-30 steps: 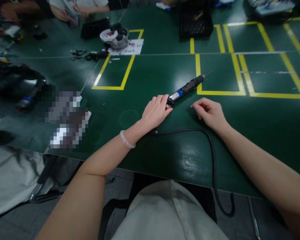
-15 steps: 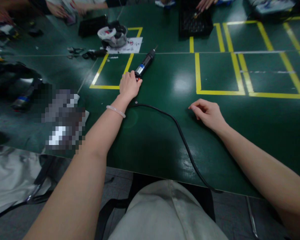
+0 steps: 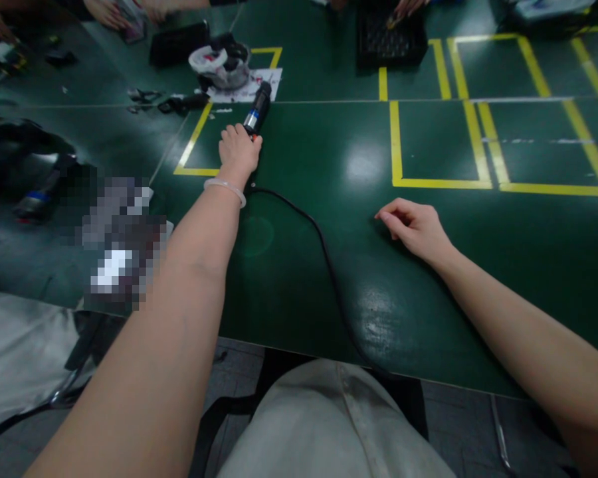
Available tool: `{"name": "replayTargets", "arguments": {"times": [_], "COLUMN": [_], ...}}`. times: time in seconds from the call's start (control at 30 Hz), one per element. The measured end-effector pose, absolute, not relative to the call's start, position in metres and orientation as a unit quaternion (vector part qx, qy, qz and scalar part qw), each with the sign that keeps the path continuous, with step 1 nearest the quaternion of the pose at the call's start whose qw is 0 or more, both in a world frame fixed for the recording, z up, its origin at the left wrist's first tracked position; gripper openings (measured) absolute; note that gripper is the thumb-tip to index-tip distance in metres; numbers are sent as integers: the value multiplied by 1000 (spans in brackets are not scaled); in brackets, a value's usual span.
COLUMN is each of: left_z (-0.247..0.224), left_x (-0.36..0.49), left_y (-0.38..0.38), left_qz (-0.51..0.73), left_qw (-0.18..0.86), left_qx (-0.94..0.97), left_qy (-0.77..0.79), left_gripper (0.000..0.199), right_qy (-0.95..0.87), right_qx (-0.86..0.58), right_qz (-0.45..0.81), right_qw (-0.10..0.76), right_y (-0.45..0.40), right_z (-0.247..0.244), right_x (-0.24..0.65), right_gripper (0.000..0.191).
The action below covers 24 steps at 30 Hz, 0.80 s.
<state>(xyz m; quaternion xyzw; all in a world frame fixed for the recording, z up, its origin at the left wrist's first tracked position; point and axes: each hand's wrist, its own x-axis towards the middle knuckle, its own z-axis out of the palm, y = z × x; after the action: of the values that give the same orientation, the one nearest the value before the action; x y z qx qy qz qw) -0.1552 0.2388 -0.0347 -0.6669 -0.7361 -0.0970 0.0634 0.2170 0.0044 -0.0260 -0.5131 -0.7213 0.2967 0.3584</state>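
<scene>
My left hand (image 3: 238, 154) is closed round the rear of a black electric screwdriver (image 3: 259, 109) with a silver and blue band. Its front end points away from me, toward a paper sheet (image 3: 265, 86) and a clear tub (image 3: 224, 70) with dark parts. A black cord (image 3: 323, 242) runs from the tool's back across the green table to the near edge. My right hand (image 3: 413, 226) rests on the table at the right, fingers curled in with thumb near forefinger. Nothing shows between them.
Yellow tape outlines (image 3: 443, 184) mark the green table (image 3: 299, 285). A black tray of small parts (image 3: 391, 40) stands at the back, a person's hand over it. At left lie pliers-like tools (image 3: 182, 103), a second screwdriver (image 3: 40, 196) and a blurred-out patch. Other people's hands show at top left.
My left hand has moved the electric screwdriver left and slightly away from me, and its tip now points more straight ahead. The cord has shifted left. My right hand stays in place.
</scene>
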Motion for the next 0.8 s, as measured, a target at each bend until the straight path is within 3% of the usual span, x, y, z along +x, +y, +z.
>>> {"name": "replayTargets", "arguments": {"times": [0.6, 0.8], "left_z": [-22, -23], "left_x": [-129, -104], "left_y": [186, 143], "left_qz": [-111, -131], "left_qw": [58, 29], "left_qx": [-680, -726], "left_qy": [-723, -675], "left_gripper": [43, 38], "right_qy": [-719, -727], "right_qx": [-510, -507], "right_qz": [311, 298], "right_qw": [355, 354], "right_y": [6, 7], "right_z": [-24, -24], "right_x": [214, 215], "right_gripper": [21, 38]}}
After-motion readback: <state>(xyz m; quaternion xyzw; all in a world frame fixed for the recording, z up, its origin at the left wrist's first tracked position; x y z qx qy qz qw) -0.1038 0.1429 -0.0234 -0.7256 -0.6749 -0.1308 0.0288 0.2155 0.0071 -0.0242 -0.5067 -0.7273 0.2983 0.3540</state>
